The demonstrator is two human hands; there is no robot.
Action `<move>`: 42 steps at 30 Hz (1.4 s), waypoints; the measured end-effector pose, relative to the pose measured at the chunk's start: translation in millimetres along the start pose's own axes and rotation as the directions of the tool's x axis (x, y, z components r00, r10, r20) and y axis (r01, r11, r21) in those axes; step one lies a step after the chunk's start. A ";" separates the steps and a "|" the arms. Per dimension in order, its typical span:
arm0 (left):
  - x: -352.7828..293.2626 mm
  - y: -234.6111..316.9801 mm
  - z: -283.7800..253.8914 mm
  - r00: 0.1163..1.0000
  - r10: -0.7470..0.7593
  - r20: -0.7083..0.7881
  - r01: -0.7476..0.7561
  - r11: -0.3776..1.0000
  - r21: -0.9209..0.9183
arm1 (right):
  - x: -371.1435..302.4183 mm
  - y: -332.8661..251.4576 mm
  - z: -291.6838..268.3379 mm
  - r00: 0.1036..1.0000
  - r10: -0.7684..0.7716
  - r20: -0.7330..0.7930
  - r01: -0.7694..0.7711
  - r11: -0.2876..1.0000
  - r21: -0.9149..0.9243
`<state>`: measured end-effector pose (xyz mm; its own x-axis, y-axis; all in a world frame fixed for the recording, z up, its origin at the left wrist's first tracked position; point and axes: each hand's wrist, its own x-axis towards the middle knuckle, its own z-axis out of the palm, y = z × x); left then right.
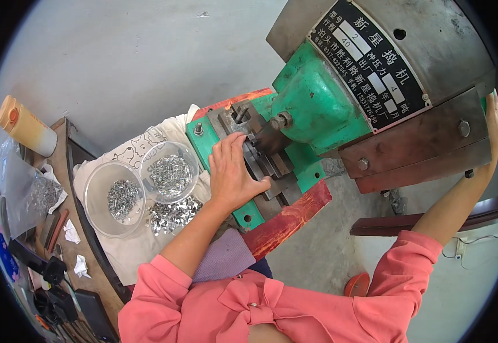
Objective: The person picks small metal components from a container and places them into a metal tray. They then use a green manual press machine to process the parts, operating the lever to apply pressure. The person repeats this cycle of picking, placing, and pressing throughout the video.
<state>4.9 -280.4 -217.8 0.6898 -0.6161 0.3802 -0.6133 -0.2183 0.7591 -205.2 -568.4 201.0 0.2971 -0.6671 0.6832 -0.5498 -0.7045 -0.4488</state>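
A green bench press [312, 97] with a dark steel head stands in front of me. My left hand [230, 174] is curved round the near side of the dark metal die [254, 163] under the ram, thumb and fingers resting on its two ends. Whether a small part sits inside the die is hidden. My right arm reaches up along the press's right side. There my right hand [493, 117] lies against the edge of the steel head, seen edge-on, its fingers mostly hidden. Left of the die, two clear plastic tubs [93, 208] hold small silvery metal parts.
Loose metal pieces [172, 216] lie on a pale cloth [112, 246] beside the tubs. A wooden table [97, 280] at the left carries a yellow-capped bottle [29, 126], a plastic bag [23, 188] and tools. The press base sits on a red-painted board [289, 220]. A red bowl [356, 284] is on the floor.
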 end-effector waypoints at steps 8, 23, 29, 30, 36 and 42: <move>-1.0 1.8 -1.5 1.000 0.009 0.026 -0.009 1.000 -0.019 | -70.0 97.6 20.7 0.880 -0.263 -0.395 0.259 0.964 -0.064; -0.6 0.7 -2.1 0.999 -0.002 0.043 0.003 1.000 -0.020 | -89.9 152.1 -6.1 0.951 -0.286 -0.121 0.285 0.958 -0.023; -1.3 -1.1 -3.7 0.999 -0.006 0.048 0.006 1.000 -0.014 | -8.3 30.3 -15.4 0.935 -0.334 0.119 0.351 0.920 -0.176; -1.1 -0.2 -3.2 0.998 -0.007 0.054 0.008 1.000 -0.019 | 3.6 22.2 -13.9 0.931 -0.340 0.134 0.358 0.922 -0.145; -2.0 -4.4 -10.7 0.998 -0.024 0.055 0.023 0.999 0.024 | -25.3 -61.5 24.7 0.980 -0.100 0.171 0.106 0.994 -0.030; 0.0 3.5 0.8 0.997 0.012 0.077 -0.009 0.999 -0.038 | -41.5 51.5 -0.8 0.944 -0.206 -0.259 0.246 0.960 0.135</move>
<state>2.5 -281.8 -215.6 0.6507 -0.6752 0.3473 -0.6042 -0.1834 0.7754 -246.5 -576.8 150.0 0.1912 -0.4220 0.8862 -0.3490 -0.8731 -0.3404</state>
